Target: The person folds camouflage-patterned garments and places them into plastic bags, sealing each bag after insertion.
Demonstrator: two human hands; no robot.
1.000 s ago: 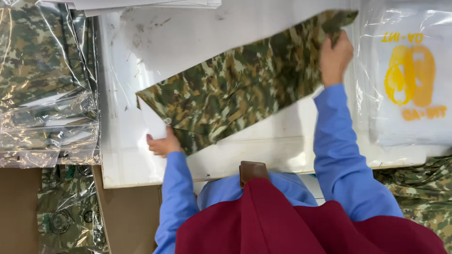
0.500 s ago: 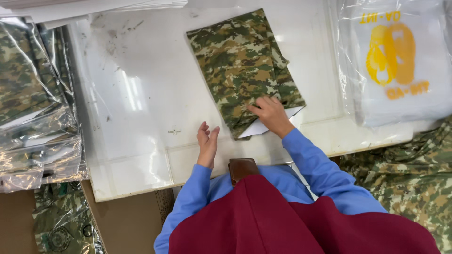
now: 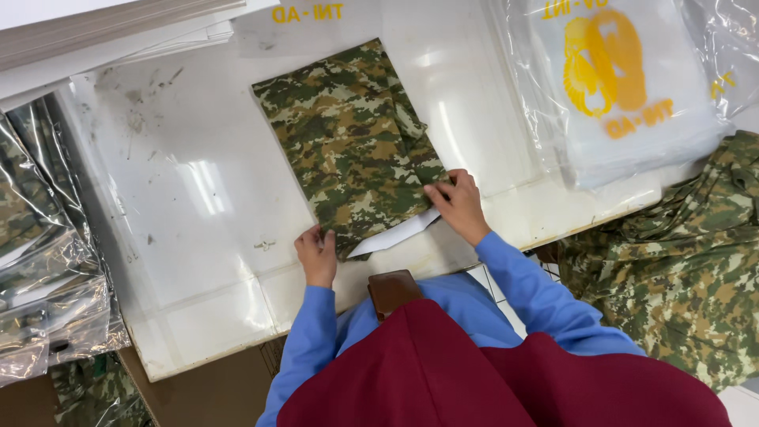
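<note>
Garment: a folded camouflage cloth (image 3: 352, 142) lies flat as a long rectangle on the white desk (image 3: 198, 198), running from the near edge toward the far side.
Card: a white card (image 3: 393, 235) sticks out from under the cloth's near end, between the two hands.
Left hand (image 3: 318, 255): rests at the near left corner of the cloth, fingers curled down on its edge; whether it pinches the cloth I cannot tell.
Right hand (image 3: 457, 205): lies on the near right corner, fingers flat and pressing the fold down.
Plastic bags: a stack of clear bags with a yellow print (image 3: 624, 87) sits to the right on the desk.
Right side: a pile of loose camouflage cloth (image 3: 688, 269) lies beside the desk.
Left side: bagged camouflage packs (image 3: 43, 237) are stacked in shiny plastic.
Far left: grey boards (image 3: 111, 28) lie stacked.
</note>
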